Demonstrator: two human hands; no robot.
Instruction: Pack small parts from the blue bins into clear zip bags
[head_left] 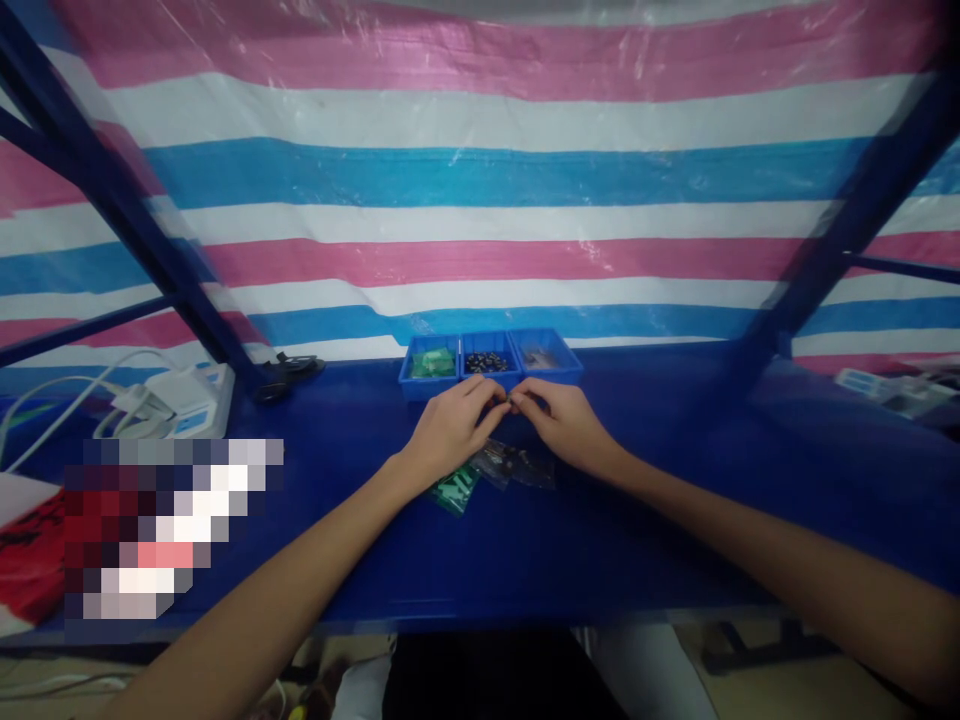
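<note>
Over the tabletop (375, 585), between left hand (450, 425) and right hand (561, 418): a small piece (511, 399). From there, just beyond at 12 o'clock: three bins (429, 388) in a row, with loose parts (487, 362) in the middle one. Near at 6 to 7 o'clock: small bags (455, 490). Well apart at 9 o'clock: a power strip (214, 405), with a cable (292, 369) nearer in. At 10 and 2 o'clock: posts (855, 225). Behind the tabletop, at 12 o'clock: a sheet (480, 175).

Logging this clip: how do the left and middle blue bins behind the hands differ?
The left bin holds green items, while the middle bin holds small dark pieces. The left bin ends the row; the middle bin stands between it and the right bin. Both are blue and open-topped.
</note>
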